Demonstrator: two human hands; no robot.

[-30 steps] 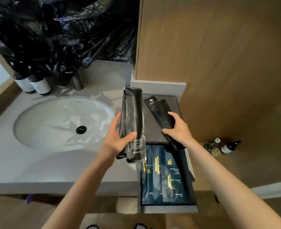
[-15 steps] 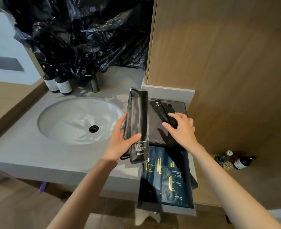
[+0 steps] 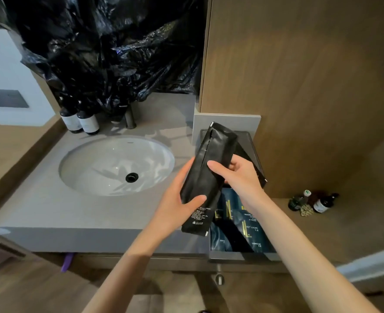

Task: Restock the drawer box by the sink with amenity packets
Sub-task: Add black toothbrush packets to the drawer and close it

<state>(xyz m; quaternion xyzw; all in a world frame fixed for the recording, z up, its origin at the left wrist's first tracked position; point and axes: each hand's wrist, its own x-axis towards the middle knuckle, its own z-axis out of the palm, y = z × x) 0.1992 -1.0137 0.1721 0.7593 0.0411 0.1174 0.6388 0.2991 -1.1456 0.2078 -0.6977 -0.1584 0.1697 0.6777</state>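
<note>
A grey drawer box [image 3: 253, 144] stands at the right end of the counter, right of the sink. Its drawer [image 3: 243, 256] is pulled out toward me and holds dark blue amenity packets [image 3: 238, 220] with gold print. My left hand [image 3: 177, 199] grips the lower part of a long black amenity packet [image 3: 208, 175], tilted over the box. My right hand [image 3: 238, 175] has its thumb on the packet's front and its fingers behind it. A slim black packet [image 3: 253, 164] lies on the box top, mostly hidden behind my right hand.
An oval white sink [image 3: 116, 164] with a dark drain is set in the grey counter. Two dark bottles [image 3: 80, 119] and a tap [image 3: 130, 118] stand behind it under a black plastic bag [image 3: 109, 48]. A wood panel rises on the right. Small bottles [image 3: 310, 201] stand on the floor.
My right hand left the slim packet on the box top and came across to the long black packet. My left hand tilted that packet to the right, over the box.
</note>
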